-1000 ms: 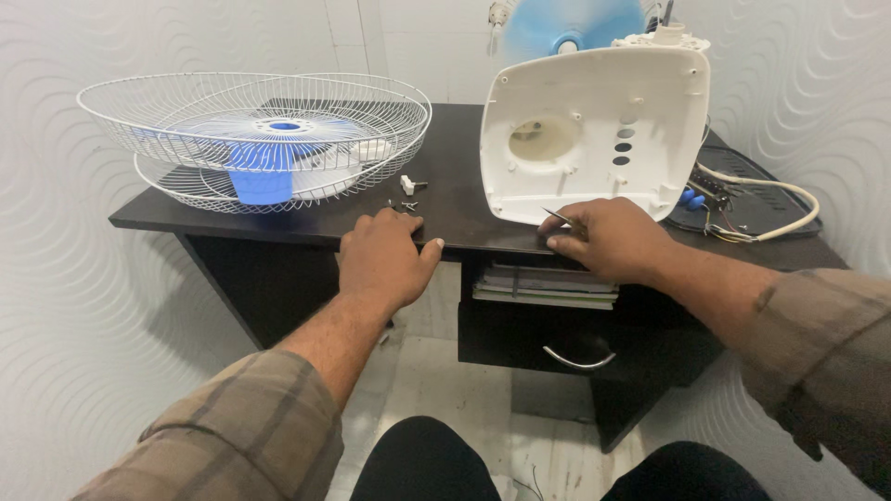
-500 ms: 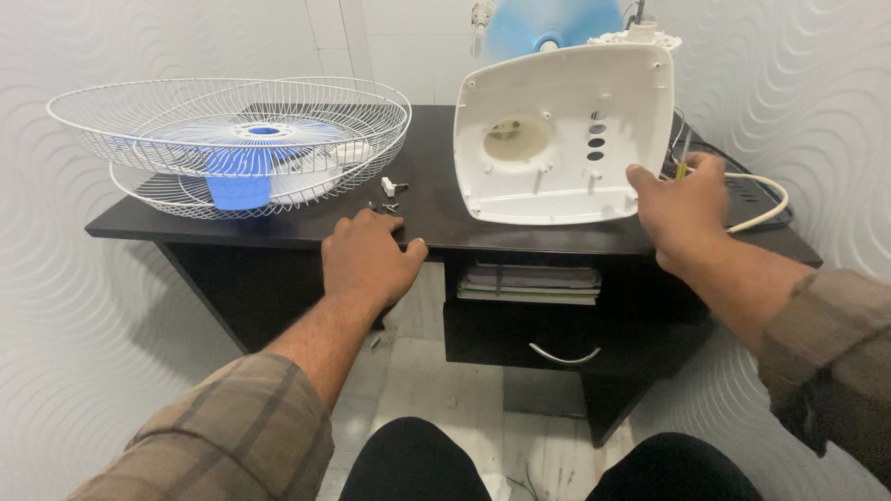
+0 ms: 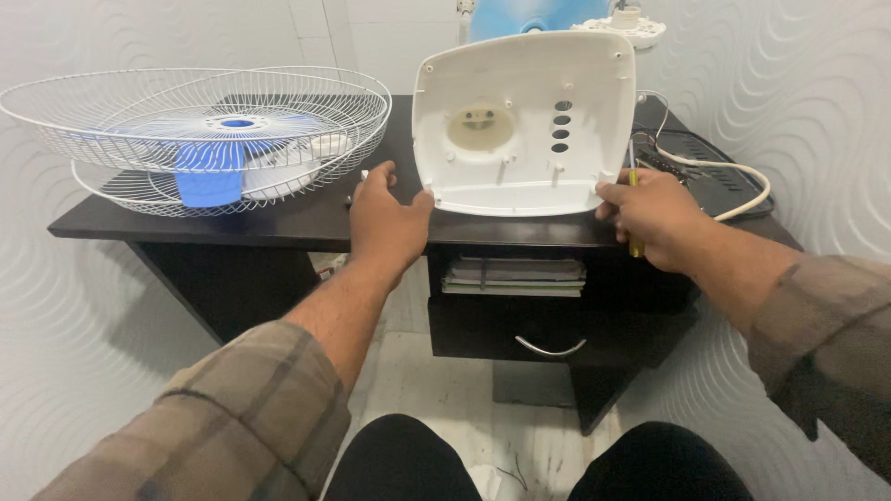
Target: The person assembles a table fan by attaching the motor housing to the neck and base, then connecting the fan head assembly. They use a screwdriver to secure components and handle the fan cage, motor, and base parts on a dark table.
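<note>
— Where are your hands right now?

— My left hand (image 3: 385,223) sits at the front edge of the desk (image 3: 278,218), fingers curled loosely and holding nothing, with the thumb touching the lower left corner of the white plastic fan base cover (image 3: 524,125). My right hand (image 3: 654,215) is at the cover's lower right corner, its fingertips against the rim.

— Is the right hand empty?

— No, it is closed around a yellow-handled screwdriver (image 3: 635,218). The shaft points up toward twelve o'clock past my knuckles, and the end of the handle pokes out below my palm at six.

— How does the cover stand?

— Tilted up on its lower edge near the front of the desk, hollow inside facing me. I see a round recess at about ten o'clock from its middle and a short column of dark holes just to the right of that.

— What else is around it?

— At nine o'clock from the cover, two white wire fan guards (image 3: 200,116) lie stacked on the desk, with blue fan blades (image 3: 209,181) inside. At three o'clock, a white power cable (image 3: 742,181) loops over the dark desk surface near some loose wiring. Behind the cover, at twelve, a blue fan part (image 3: 529,19) and a white piece show above its top edge. Under the desk, a shelf holds stacked papers (image 3: 515,276), above a drawer with a metal handle (image 3: 550,350).
</note>
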